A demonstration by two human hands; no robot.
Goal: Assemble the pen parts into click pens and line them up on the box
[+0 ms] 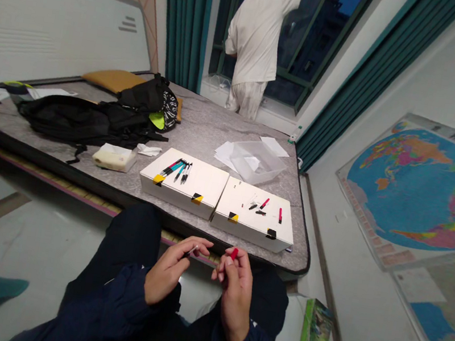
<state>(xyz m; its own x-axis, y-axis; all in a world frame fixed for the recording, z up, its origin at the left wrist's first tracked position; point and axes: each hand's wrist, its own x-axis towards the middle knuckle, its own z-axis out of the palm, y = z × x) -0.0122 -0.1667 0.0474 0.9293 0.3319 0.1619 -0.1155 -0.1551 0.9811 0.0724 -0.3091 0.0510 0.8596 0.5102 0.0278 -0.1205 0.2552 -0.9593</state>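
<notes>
Over my lap, my left hand (171,268) holds a small dark pen part (188,254) with a thin metallic tip between thumb and fingers. Beside it on the right, my right hand (236,293) pinches a red pen part (234,253). Beyond the hands, the right white box (226,202) carries red barrels (280,216), black pieces (261,213) and other small parts. On the left white box (208,182) lie several pens (180,170) with black, teal, red and white bodies.
Both boxes stand at the bed's (209,124) near edge. Behind them are a clear plastic bin (257,163), papers (274,146), a tissue pack (114,157) and a black backpack (84,120). A person (259,37) stands at the window.
</notes>
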